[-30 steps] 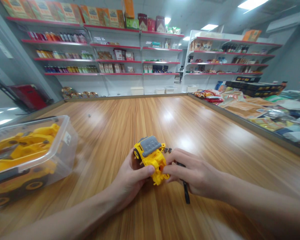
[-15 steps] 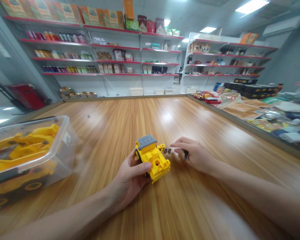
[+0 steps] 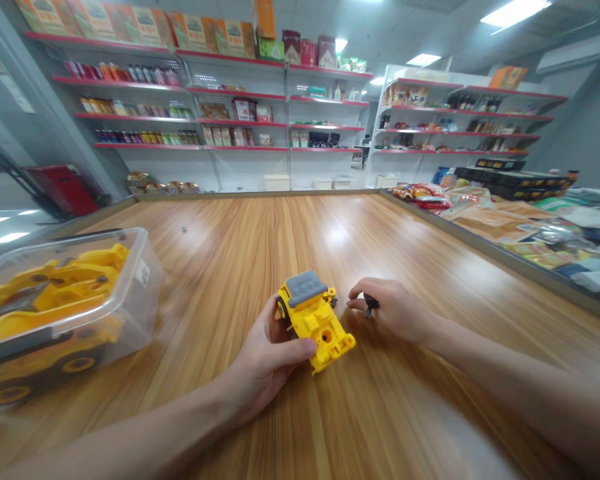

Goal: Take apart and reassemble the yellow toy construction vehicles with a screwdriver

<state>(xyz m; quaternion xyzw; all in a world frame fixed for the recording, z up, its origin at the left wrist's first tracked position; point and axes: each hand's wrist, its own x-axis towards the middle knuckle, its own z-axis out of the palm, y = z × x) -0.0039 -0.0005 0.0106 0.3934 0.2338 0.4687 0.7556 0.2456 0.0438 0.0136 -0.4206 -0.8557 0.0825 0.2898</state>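
Note:
A small yellow toy vehicle body (image 3: 316, 321) with a grey roof rests on the wooden table (image 3: 360, 233). My left hand (image 3: 266, 359) is wrapped round its near side, thumb pressed on the yellow part. My right hand (image 3: 391, 309) lies just to the right of the toy, fingers curled and pinched near the table, with a thin black tool (image 3: 369, 307) showing under the palm. Whatever the fingertips pinch is too small to make out.
A clear plastic box (image 3: 140, 293) holding large yellow toy truck parts stands at the left. A tiny dark part (image 3: 183, 231) lies far back on the table. Packaged goods (image 3: 505, 223) fill a display along the right edge. Shop shelves (image 3: 240, 123) line the back wall.
My right hand left the toy and moved right and back to the spot where small dark screws lay, taking the black tool along. My left hand kept the toy and turned it slightly.

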